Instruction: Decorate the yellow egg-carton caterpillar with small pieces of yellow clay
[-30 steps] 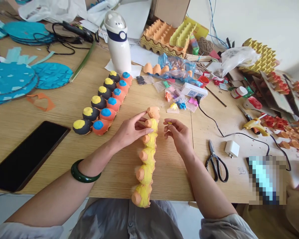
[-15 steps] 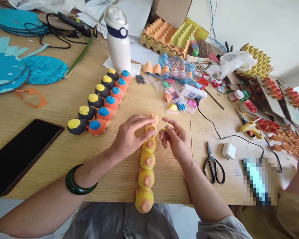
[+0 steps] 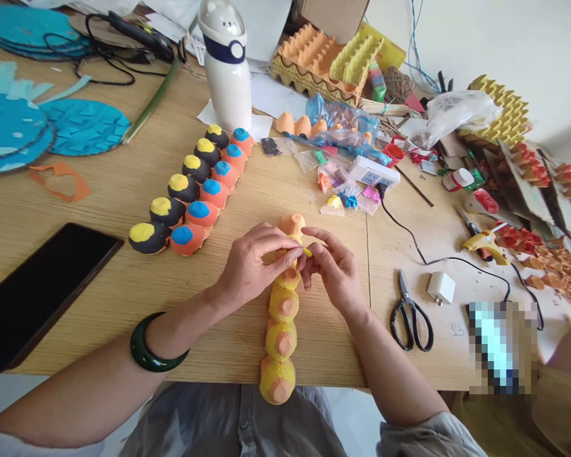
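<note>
A small bit of yellow modelling clay (image 3: 307,252) is pinched between the fingertips of both hands. My left hand (image 3: 250,263), with a dark green bangle on its wrist, has thumb and forefinger closed at the clay's left end. My right hand (image 3: 334,270) grips the other end between thumb and bent fingers, its forefinger reaching over. Beneath them lies a strip of egg-carton cups (image 3: 282,317), its lower cups coated yellow with bare orange tops and its near end overhanging the table edge. The farthest cup (image 3: 292,223) is plain orange; my fingers partly hide the ones beside it.
Two painted cup strips, black-yellow (image 3: 165,211) and orange-blue (image 3: 201,212), lie left of centre. A phone (image 3: 52,292) rests at left, scissors (image 3: 410,314) at right. Small clay bags (image 3: 334,203), a power strip (image 3: 375,171) and a white bottle (image 3: 228,89) stand farther back. Another person's arm shows at right.
My hands were apart, with a bit of yellow at the right fingertips. Now they meet over the strip, both on the yellow clay. The farthest orange cup shows more fully.
</note>
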`<action>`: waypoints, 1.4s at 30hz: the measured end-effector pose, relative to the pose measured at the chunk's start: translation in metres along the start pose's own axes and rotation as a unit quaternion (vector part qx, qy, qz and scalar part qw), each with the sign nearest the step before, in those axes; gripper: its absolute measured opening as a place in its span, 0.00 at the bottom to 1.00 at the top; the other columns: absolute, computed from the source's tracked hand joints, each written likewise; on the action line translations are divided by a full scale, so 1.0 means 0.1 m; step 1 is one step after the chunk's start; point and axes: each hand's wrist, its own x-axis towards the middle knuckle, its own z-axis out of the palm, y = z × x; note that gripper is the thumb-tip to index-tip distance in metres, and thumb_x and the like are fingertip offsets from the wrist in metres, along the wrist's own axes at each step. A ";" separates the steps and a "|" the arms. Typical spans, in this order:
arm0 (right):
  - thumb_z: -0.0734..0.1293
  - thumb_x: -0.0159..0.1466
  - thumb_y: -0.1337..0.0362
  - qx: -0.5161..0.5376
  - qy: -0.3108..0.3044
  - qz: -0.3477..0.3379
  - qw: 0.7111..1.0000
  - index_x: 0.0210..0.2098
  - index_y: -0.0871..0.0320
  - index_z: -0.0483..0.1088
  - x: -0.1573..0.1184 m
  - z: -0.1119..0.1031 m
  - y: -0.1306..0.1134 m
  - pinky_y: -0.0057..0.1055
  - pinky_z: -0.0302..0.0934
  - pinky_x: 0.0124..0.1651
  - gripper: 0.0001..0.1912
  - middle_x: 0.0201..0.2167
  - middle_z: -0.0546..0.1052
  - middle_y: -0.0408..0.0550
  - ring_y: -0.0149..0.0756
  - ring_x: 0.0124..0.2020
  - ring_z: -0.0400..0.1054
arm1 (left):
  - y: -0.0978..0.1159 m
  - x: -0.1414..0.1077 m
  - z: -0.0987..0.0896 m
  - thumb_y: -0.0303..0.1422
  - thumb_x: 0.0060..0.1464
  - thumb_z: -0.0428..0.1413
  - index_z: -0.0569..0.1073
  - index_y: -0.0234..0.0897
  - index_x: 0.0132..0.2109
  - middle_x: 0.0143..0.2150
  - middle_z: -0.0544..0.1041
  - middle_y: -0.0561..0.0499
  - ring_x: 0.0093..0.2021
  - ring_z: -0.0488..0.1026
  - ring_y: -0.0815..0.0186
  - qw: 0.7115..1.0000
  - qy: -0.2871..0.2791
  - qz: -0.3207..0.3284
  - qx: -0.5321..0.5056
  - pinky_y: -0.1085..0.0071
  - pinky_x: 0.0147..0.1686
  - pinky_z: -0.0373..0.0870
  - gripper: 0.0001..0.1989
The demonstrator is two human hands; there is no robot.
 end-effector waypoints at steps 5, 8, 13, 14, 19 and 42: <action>0.75 0.64 0.51 -0.006 0.044 -0.024 0.999 0.42 0.56 0.74 0.00 0.02 0.00 0.28 0.72 0.24 0.16 0.30 0.80 0.41 0.29 0.23 0.73 | 0.01 0.01 0.00 0.27 0.62 0.63 0.82 0.38 0.39 0.35 0.83 0.51 0.36 0.77 0.66 1.000 0.018 0.003 0.009 0.70 0.40 0.74 0.03; 0.78 0.61 0.56 -0.037 0.037 -0.063 0.997 0.43 0.55 0.76 -0.02 0.06 0.00 0.30 0.77 0.31 0.15 0.35 0.81 0.43 0.31 0.30 0.77 | 0.01 0.01 0.00 0.28 0.63 0.63 0.81 0.38 0.39 0.34 0.83 0.51 0.35 0.76 0.67 1.000 0.028 -0.006 0.008 0.70 0.39 0.74 0.03; 0.77 0.64 0.57 -0.049 0.059 -0.083 0.994 0.39 0.56 0.77 -0.03 0.07 0.02 0.28 0.76 0.32 0.11 0.30 0.80 0.41 0.29 0.27 0.76 | 0.03 0.01 -0.01 0.29 0.64 0.62 0.81 0.38 0.38 0.34 0.83 0.52 0.36 0.77 0.67 1.000 0.018 -0.004 0.014 0.71 0.41 0.75 0.04; 0.76 0.64 0.56 -0.044 0.062 -0.077 0.994 0.39 0.56 0.77 -0.02 0.06 0.02 0.28 0.75 0.31 0.11 0.28 0.79 0.41 0.29 0.25 0.75 | 0.03 0.01 -0.02 0.29 0.65 0.61 0.81 0.38 0.40 0.35 0.83 0.51 0.37 0.78 0.67 1.000 0.014 -0.011 0.011 0.71 0.41 0.75 0.04; 0.77 0.62 0.53 -0.026 0.064 -0.044 0.997 0.36 0.56 0.76 -0.01 0.06 0.01 0.30 0.75 0.28 0.13 0.26 0.78 0.40 0.29 0.23 0.73 | 0.04 0.02 -0.02 0.32 0.62 0.65 0.81 0.40 0.48 0.41 0.85 0.49 0.43 0.80 0.64 1.000 0.010 0.001 0.014 0.67 0.46 0.77 0.08; 0.76 0.63 0.50 0.012 0.019 0.044 0.999 0.35 0.57 0.77 0.01 0.05 -0.01 0.28 0.73 0.26 0.16 0.29 0.78 0.42 0.27 0.24 0.70 | 0.03 0.01 -0.03 0.27 0.63 0.61 0.82 0.41 0.42 0.38 0.84 0.50 0.38 0.80 0.66 1.000 0.008 0.022 0.019 0.70 0.42 0.76 0.05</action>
